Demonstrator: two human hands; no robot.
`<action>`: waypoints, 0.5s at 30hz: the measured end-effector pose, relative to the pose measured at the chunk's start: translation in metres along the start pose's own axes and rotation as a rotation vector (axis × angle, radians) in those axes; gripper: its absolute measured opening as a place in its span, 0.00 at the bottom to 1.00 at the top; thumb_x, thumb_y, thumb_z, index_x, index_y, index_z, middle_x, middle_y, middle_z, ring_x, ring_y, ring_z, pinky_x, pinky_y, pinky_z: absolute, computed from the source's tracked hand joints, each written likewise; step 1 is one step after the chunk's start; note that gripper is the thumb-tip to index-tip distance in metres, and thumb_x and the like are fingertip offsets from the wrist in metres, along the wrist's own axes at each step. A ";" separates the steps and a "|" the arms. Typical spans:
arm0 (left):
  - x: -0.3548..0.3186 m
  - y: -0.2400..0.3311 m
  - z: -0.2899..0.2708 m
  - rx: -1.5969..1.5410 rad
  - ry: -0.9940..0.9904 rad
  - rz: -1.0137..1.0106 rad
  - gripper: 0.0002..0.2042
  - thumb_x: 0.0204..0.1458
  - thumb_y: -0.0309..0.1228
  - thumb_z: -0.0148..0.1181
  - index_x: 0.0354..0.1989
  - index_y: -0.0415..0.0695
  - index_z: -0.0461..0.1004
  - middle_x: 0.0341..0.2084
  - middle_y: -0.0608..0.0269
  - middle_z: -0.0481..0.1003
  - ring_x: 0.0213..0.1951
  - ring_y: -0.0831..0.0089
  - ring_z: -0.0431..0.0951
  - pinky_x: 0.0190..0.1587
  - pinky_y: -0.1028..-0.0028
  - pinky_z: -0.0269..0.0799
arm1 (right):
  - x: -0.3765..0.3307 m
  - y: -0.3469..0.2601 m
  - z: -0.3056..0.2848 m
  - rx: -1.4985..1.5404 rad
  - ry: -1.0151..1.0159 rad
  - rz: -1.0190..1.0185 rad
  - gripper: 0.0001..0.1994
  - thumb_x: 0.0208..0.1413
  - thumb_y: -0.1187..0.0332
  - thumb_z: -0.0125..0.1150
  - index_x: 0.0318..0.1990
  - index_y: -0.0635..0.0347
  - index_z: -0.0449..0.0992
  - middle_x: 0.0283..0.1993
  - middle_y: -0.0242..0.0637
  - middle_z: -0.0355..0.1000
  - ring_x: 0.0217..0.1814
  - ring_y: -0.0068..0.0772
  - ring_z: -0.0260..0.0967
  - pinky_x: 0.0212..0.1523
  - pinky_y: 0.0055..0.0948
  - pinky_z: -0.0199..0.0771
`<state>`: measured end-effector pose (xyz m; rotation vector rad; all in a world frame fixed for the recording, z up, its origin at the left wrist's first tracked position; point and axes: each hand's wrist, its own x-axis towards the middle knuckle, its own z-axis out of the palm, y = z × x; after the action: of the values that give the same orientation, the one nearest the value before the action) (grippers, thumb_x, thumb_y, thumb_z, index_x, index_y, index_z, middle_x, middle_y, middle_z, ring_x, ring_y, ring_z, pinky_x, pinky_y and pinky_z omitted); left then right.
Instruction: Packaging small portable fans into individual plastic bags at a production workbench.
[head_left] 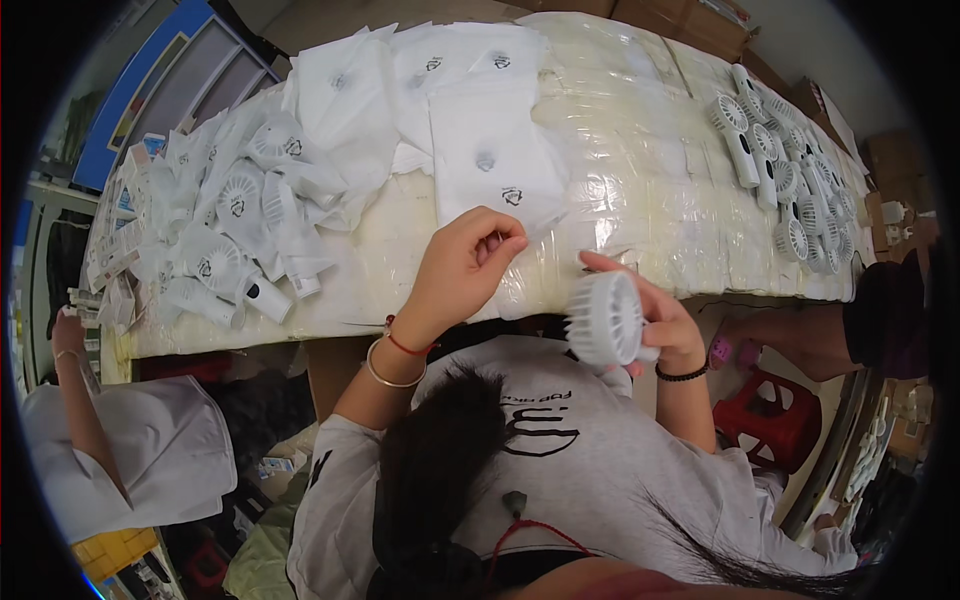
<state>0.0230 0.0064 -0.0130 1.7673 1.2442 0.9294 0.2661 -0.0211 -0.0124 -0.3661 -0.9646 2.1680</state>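
Note:
My right hand holds a white handheld fan near the table's front edge. Its round slatted head faces partly up, and my fingers hide most of its handle. My left hand is closed, thumb and fingers pressed together, just before the near edge of some flat white bags with small dark prints. Whether anything is in that pinch is hidden. To the left lies a heap of bagged fans, their round heads showing through the thin white material.
Several unbagged white fans are piled at the table's right end. Clear tape covers the pale table top. A red stool stands at the lower right. Another person's arm is beside the table's left end, near small boxes.

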 end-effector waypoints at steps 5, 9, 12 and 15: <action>-0.005 0.009 0.002 -0.395 0.038 0.030 0.03 0.49 0.21 0.57 0.32 0.37 0.74 0.27 0.67 0.73 0.27 0.80 0.68 0.33 0.84 0.64 | 0.018 0.015 0.007 0.196 0.013 0.078 0.38 0.50 0.76 0.56 0.68 0.63 0.43 0.39 0.50 0.72 0.26 0.34 0.71 0.14 0.18 0.64; -0.006 0.005 -0.005 -0.675 0.099 -0.108 0.03 0.50 0.20 0.57 0.32 0.35 0.75 0.28 0.67 0.74 0.30 0.80 0.69 0.34 0.85 0.65 | 0.019 0.016 0.002 -0.103 0.126 0.123 0.34 0.52 0.76 0.55 0.67 0.63 0.48 0.38 0.50 0.72 0.26 0.32 0.71 0.15 0.17 0.65; -0.008 0.000 -0.009 -0.570 0.146 -0.109 0.03 0.49 0.20 0.57 0.32 0.35 0.75 0.27 0.66 0.74 0.29 0.80 0.69 0.34 0.85 0.65 | 0.008 0.014 -0.003 -0.131 0.182 0.071 0.31 0.54 0.76 0.54 0.65 0.64 0.51 0.37 0.50 0.73 0.25 0.31 0.70 0.16 0.17 0.65; -0.007 -0.004 -0.004 -0.297 0.176 -0.031 0.04 0.48 0.20 0.58 0.33 0.37 0.75 0.26 0.66 0.73 0.27 0.78 0.68 0.33 0.83 0.64 | -0.004 0.008 -0.011 -0.161 0.245 0.016 0.28 0.55 0.76 0.53 0.64 0.65 0.55 0.35 0.49 0.73 0.24 0.29 0.69 0.17 0.17 0.65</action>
<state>0.0156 0.0009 -0.0154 1.4554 1.1688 1.2054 0.2703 -0.0218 -0.0260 -0.7012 -1.0002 2.0074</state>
